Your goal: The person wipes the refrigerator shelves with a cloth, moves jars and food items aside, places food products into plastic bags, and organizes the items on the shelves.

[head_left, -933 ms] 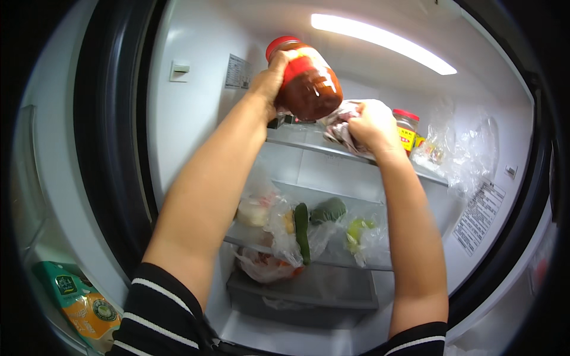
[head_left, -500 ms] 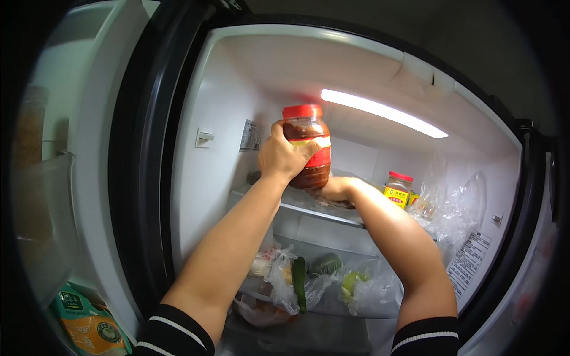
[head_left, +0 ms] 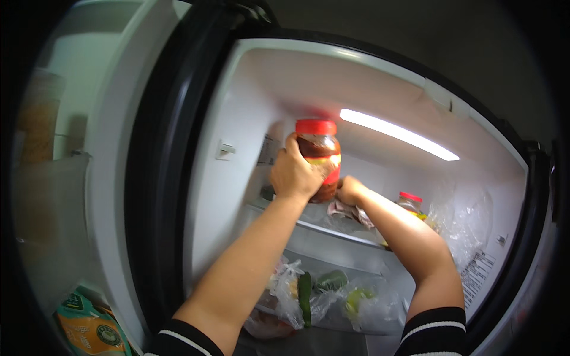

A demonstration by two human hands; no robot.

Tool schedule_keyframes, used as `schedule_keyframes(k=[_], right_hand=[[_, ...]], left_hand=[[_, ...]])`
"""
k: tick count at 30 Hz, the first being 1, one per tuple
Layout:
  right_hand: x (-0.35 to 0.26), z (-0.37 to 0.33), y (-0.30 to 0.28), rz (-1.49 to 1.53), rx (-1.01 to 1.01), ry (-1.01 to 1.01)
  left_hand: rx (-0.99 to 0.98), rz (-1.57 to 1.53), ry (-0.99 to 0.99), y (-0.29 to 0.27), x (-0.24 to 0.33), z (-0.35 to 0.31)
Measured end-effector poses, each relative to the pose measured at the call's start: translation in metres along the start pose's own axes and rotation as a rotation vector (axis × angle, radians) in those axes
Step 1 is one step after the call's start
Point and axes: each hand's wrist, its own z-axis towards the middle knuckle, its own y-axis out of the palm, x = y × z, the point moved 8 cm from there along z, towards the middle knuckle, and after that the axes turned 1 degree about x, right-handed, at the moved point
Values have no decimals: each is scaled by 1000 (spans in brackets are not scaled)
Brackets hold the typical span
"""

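A large clear jar [head_left: 329, 188] of dark red-brown sauce, with a red lid and a red and yellow label, is held upright in front of the upper fridge shelf. My left hand [head_left: 297, 172] wraps round it from the left, thumb across the label. Close to the jar's lower right side, my right hand [head_left: 352, 191] is closed, with a pale pinkish cloth [head_left: 350, 212] bunched below its fingers. The jar hides part of the right hand's fingertips.
A smaller red-lidded jar [head_left: 409, 203] stands farther right on the shelf, beside crumpled clear plastic bags [head_left: 463, 228]. Below lie bagged vegetables, including a dark green cucumber-like one [head_left: 304, 296]. The open door [head_left: 110, 196] is at left, holding an orange and teal bag [head_left: 89, 326].
The view has shifted, so the fridge sits lower and farther right. My right hand has lifted beside the jar, and more of the cloth shows. My left hand keeps its hold.
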Motion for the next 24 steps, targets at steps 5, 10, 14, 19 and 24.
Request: schedule_keyframes(k=[5, 10, 14, 19, 24], right_hand=[[-67, -10, 39, 81, -284, -353], [-73, -18, 43, 320, -345, -419], [-46, -40, 45, 443, -406, -103], [-68, -84, 22, 552, -466, -68], [-71, -124, -7, 667, -357, -94]], left_hand=[[-13, -10, -21, -5, -5, -1], [17, 25, -6, -7, -11, 5], [29, -59, -61, -8, -13, 5], [37, -42, -71, -13, -16, 10], [-7, -27, -107, -9, -17, 8]])
